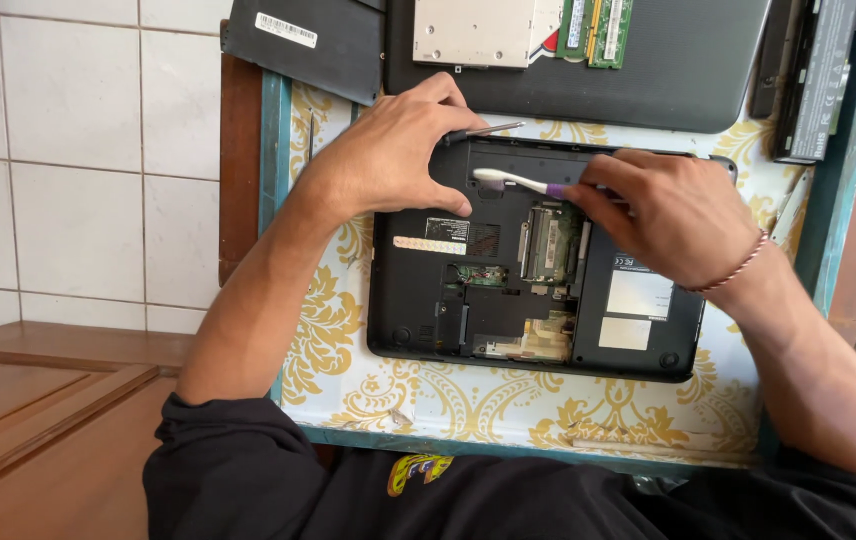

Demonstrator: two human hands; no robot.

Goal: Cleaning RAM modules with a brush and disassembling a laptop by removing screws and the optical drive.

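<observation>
Brushing the opened underside of a black laptop (548, 290) on my patterned table (428, 400).

My right hand (673, 215) pinches the purple handle of a white toothbrush (513, 181), its head over the laptop's upper bay; my fingers hide most of the handle. My left hand (403, 135) presses on the laptop's top-left corner, fingers closed on a thin metal tool (488, 130), its grip hidden. White rectangular stickers sit lower right; the optical drive (483, 30) and memory sticks (598, 28) are cut off above.
</observation>
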